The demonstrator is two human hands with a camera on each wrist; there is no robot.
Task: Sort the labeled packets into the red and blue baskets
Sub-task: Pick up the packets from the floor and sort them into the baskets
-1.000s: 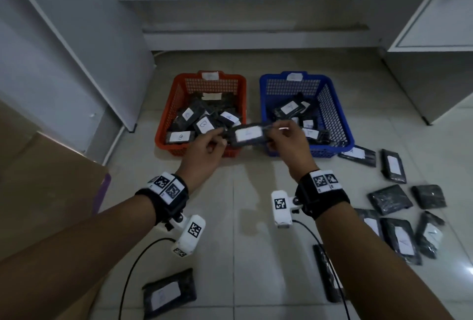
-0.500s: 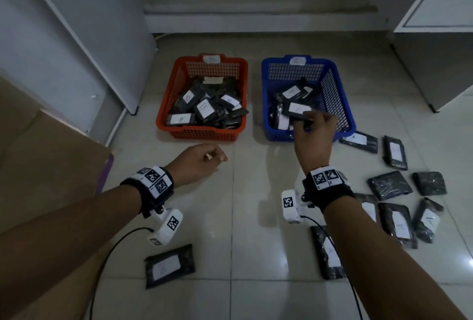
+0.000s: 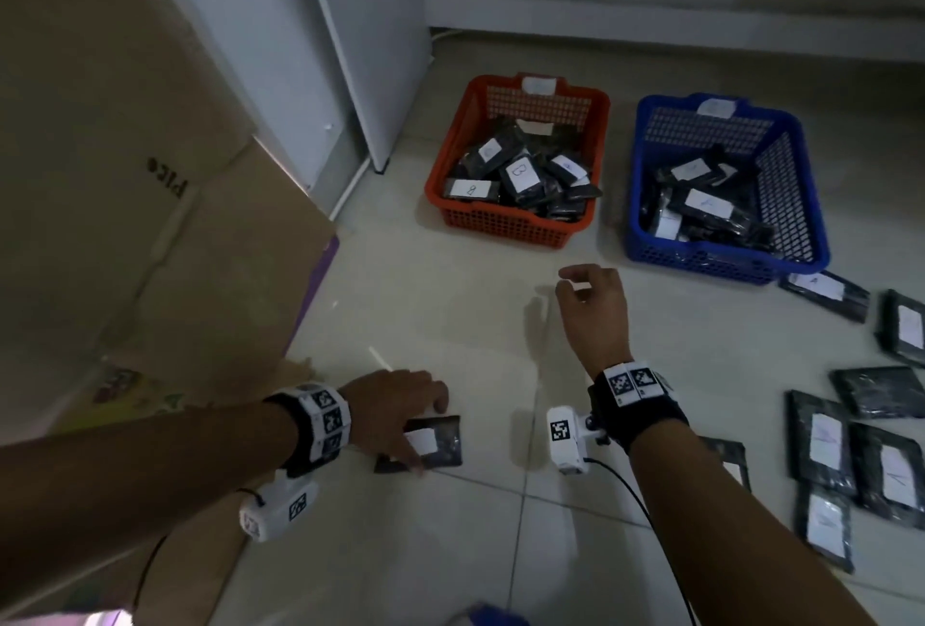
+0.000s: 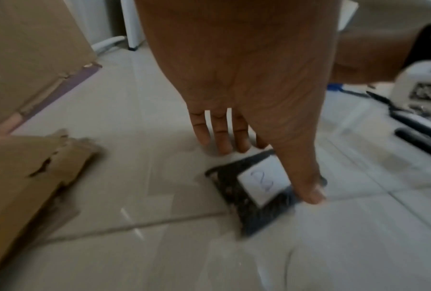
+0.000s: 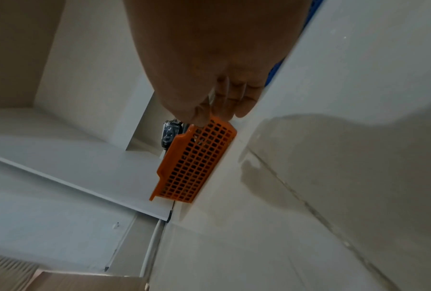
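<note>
- A dark packet [image 3: 434, 443] with a white label is seen lying flat on the tiled floor [image 3: 450, 315], under the left hand [image 3: 395, 413].
- The left hand's fingers [image 4: 222, 135] are spread and fairly straight above the packet's far edge, while the thumb [image 4: 306, 185] is laid on its near side; whether the packet is actually gripped cannot be told, as the wrist view is blurred.
- A handwritten mark is shown on the label [image 4: 263, 184], but it cannot be read with certainty.
- The right hand [image 3: 593, 305] is held above the bare floor, near the front of the two baskets, with fingers loosely curled and nothing in it.
- The red basket [image 3: 505, 225] is seen filled with dark labelled packets piled at mixed angles.
- The blue basket [image 3: 721, 257], just to its right, is also loaded with dark packets, several with white labels facing up.
- More packets [image 3: 851, 450] are spread on the floor at the right, one of them just beside the blue basket's corner.
- A cardboard box [image 3: 125, 225] is stood at the left, near the left forearm.
</note>
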